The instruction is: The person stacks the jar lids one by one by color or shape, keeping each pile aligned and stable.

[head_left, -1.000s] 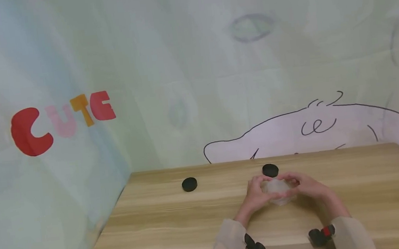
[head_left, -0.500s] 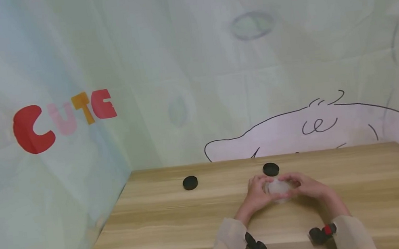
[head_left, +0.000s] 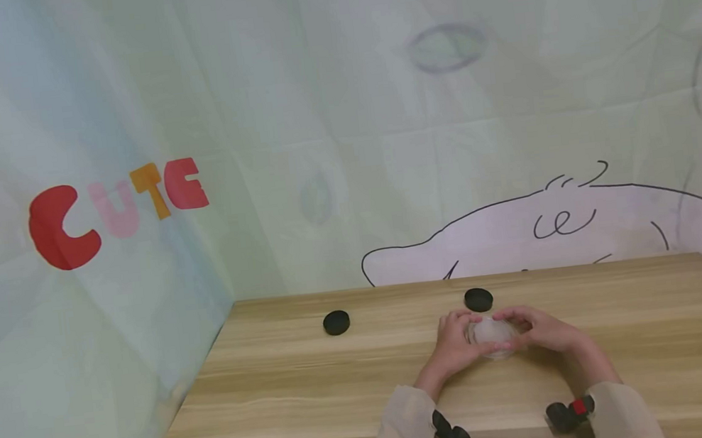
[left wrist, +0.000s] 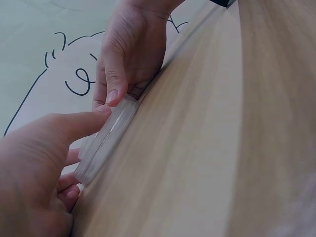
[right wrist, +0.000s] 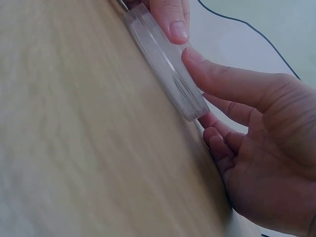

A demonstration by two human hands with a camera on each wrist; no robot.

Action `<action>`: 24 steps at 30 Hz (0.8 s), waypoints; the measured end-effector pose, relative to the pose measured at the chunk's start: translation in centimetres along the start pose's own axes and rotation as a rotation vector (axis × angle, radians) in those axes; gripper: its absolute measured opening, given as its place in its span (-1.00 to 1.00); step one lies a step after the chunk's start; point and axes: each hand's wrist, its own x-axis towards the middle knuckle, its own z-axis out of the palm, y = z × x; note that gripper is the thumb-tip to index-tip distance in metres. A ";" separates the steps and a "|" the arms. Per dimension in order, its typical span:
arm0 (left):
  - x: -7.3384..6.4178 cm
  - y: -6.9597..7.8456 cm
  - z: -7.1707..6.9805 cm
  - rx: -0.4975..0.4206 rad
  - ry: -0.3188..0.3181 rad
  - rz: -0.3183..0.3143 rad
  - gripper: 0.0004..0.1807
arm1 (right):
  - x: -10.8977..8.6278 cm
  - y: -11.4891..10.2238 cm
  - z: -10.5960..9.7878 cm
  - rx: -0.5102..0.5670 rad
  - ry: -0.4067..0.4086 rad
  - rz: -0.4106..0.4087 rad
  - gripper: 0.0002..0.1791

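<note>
A clear, shallow petri dish (head_left: 491, 334) lies close over the wooden table between both hands. My left hand (head_left: 455, 345) grips its left side, thumb along the near top edge and fingers curled round the far side. From the right, my right hand (head_left: 545, 330) holds it the same way. In the left wrist view the two thumbs meet at the top edge of the dish (left wrist: 107, 143). Seen edge-on in the right wrist view, the dish (right wrist: 165, 64) shows lines running along its side, with fingers tucked behind it.
Just beyond the hands lies a shallow round black cap (head_left: 478, 300). A second black cap (head_left: 336, 322) sits farther left on the wooden table (head_left: 280, 398). Behind the table hangs a printed cloth (head_left: 326, 107).
Both hands stay in nearly the same place on the petri dish. Its outline between them looks rounder and flatter than a second ago. The black caps have not moved on the table.
</note>
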 end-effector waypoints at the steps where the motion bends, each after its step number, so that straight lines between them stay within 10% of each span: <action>1: 0.0 0.0 0.0 -0.001 0.000 0.000 -0.41 | 0.0 0.1 0.0 0.007 0.003 0.002 -0.33; 13: 0.1 0.3 -1.9 -0.191 0.100 0.027 -0.49 | 0.3 -1.0 0.0 -0.035 0.188 0.041 -0.37; 19: -1.6 -1.4 -7.9 -0.373 0.273 -0.103 -0.49 | 1.2 -5.5 2.6 0.050 0.378 0.125 -0.39; 24: -3.7 -5.1 -13.7 -0.323 0.517 -0.202 -0.53 | 5.0 -9.7 7.5 0.233 0.383 0.073 -0.50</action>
